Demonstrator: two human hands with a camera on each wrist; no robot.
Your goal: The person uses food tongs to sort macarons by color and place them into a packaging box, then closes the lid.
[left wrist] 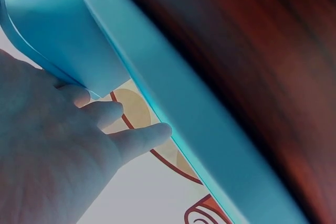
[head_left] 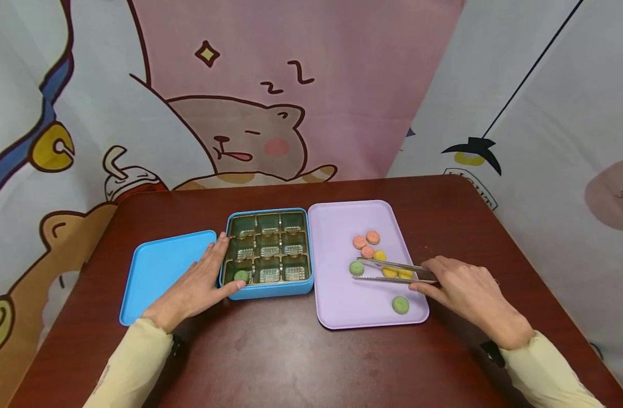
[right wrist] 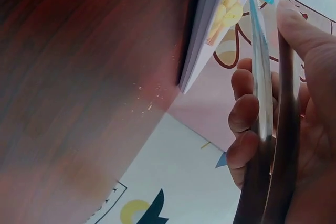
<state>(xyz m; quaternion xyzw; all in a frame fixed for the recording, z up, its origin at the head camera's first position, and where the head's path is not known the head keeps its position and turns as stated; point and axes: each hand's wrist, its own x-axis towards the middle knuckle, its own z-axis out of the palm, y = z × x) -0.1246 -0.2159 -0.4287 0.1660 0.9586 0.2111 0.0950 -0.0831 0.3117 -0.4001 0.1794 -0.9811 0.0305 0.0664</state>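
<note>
In the head view my right hand (head_left: 466,289) holds metal tongs (head_left: 400,265), with the thumb on one arm and curled fingers on the other. The tong tips lie on either side of a small round green cookie (head_left: 357,268); I cannot tell whether they grip it. This cookie is on the lilac tray (head_left: 337,306). My left hand (head_left: 196,286) rests against the left side of a blue box (head_left: 271,290), fingers extended, thumb at its front rim. The box holds a gold divided insert (head_left: 268,245). Another green cookie (head_left: 241,276) sits in its front-left compartment, beside my thumb.
Pink cookies (head_left: 359,242), yellow cookies (head_left: 389,272) and a separate green cookie (head_left: 400,305) lie on the tray. Left of the box is a blue lid (head_left: 158,272). Crumbs (right wrist: 149,106) dot the brown table (head_left: 271,357). A cartoon-printed cloth (head_left: 362,85) hangs behind.
</note>
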